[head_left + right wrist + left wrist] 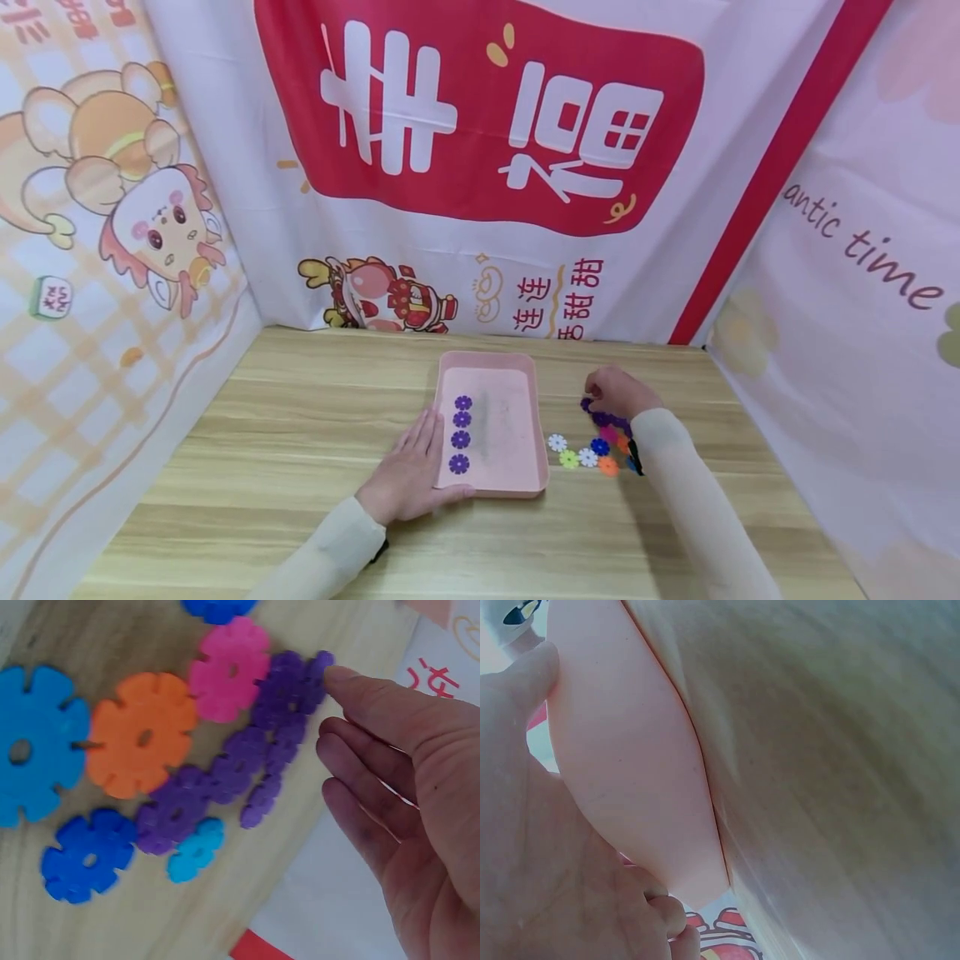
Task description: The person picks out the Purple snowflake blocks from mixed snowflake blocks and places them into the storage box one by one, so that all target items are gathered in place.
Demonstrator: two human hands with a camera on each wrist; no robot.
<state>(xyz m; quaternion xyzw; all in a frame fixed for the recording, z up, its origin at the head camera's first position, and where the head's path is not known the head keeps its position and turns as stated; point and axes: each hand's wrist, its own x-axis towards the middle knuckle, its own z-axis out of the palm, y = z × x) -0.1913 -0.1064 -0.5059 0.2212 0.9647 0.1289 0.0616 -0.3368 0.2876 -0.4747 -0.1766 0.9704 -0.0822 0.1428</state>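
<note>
The pink tray (510,433), with four purple discs (461,438) inside, is seemingly steadied by the left hand (408,475) spread at its corner, while to its right a loose purple disc (318,679), being thin, is apparently fingertip-pinched by the right hand (624,392).

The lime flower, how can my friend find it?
Find the pink tray on the wooden table. Just right of it lies a bunch of flower pieces. The lime flower sits beside two white ones, the only lime one in view.
</note>
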